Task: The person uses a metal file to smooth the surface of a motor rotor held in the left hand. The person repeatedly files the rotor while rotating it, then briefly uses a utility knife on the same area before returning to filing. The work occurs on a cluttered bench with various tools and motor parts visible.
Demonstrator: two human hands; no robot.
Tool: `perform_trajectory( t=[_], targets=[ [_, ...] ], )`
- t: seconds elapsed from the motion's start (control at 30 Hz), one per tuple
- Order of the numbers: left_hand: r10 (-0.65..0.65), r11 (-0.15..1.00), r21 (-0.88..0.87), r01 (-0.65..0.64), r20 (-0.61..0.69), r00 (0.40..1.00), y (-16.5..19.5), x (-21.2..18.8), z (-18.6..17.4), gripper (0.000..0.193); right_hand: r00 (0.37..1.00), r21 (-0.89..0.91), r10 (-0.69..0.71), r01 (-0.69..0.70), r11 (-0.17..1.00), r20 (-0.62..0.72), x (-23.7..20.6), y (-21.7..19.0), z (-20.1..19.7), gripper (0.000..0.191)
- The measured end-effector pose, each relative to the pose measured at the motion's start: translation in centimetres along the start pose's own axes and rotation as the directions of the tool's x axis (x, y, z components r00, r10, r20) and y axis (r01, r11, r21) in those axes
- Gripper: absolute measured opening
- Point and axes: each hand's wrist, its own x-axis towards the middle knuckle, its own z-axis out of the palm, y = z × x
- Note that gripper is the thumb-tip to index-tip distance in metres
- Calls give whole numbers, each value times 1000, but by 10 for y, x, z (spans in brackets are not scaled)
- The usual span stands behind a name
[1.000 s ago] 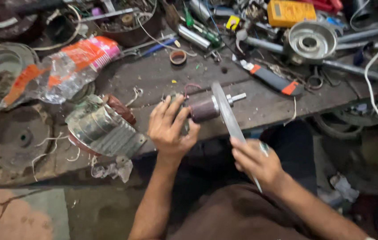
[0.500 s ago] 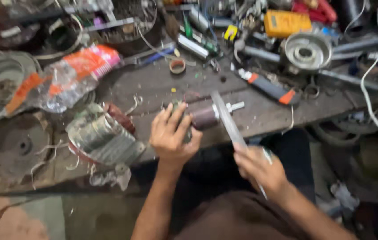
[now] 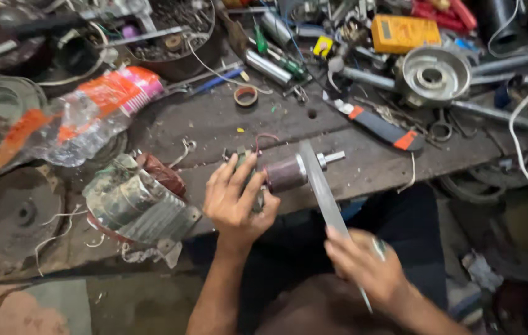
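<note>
Since the earlier frame the hands and the motor part have barely shifted, and the flat metal strip [image 3: 321,193] is still lying across it at much the same slant. The left hand [image 3: 234,201] is wrapping its fingers around the winding end of the small motor rotor [image 3: 285,172], holding it at the near edge of the wooden workbench [image 3: 226,121], its shaft pointing toward the right. The right hand [image 3: 363,267] is closing around the lower end of the strip, whose upper end is touching the rotor beside the shaft. A larger wound stator [image 3: 137,198] is sitting just left of the left hand at the same near edge. An orange-and-black handled tool [image 3: 378,124] is lying farther back toward the right, and a yellow meter [image 3: 405,32] is resting near the far edge.
</note>
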Motion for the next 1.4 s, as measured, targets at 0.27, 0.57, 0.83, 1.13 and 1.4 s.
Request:
perform_trajectory(
  t=[0.27, 0.57, 0.83, 1.13, 1.4],
  targets=[
    [-46, 999, -11, 46, -5, 999, -7, -1, 1, 28, 992, -3, -122, 122, 992, -15, -4, 1, -5, 42],
    [-2, 1000, 1, 2, 3, 1000, -4, -2, 1, 29, 991, -25, -120, 119, 993, -51, 14, 9, 4, 36],
    [9, 1000, -5, -9, 8, 1000, -2, 0, 0, 30, 996, 40, -10, 7, 999, 86, 4, 19, 5, 36],
    [-15, 1000, 17, 15, -9, 1000, 1, -2, 2, 29, 986, 139, -112, 130, 982, -124, -24, 29, 14, 34],
    [6, 1000, 4, -6, 10, 1000, -1, -1, 1, 29, 987, 184, 9, 20, 983, -158, -11, 31, 24, 14]
  ],
)
